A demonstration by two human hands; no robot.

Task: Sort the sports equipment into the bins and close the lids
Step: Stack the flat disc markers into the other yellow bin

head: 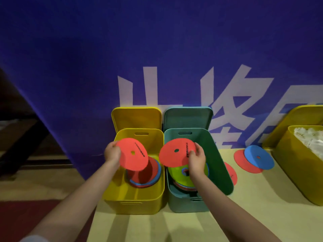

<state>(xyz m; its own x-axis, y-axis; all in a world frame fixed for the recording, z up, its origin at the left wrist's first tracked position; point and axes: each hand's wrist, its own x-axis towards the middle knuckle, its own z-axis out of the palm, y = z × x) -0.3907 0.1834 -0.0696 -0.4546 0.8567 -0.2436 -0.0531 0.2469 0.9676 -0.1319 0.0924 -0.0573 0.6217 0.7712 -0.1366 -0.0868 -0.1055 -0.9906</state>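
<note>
Stacked flat marker discs are held in an open yellow bin (122, 194) and a green bin (208, 165). Above each, a red disc with a centre hole is pinched at its rim: left disc (132, 154) by the left hand (112, 152), right disc (176, 152) by the right hand (196, 158).
</note>
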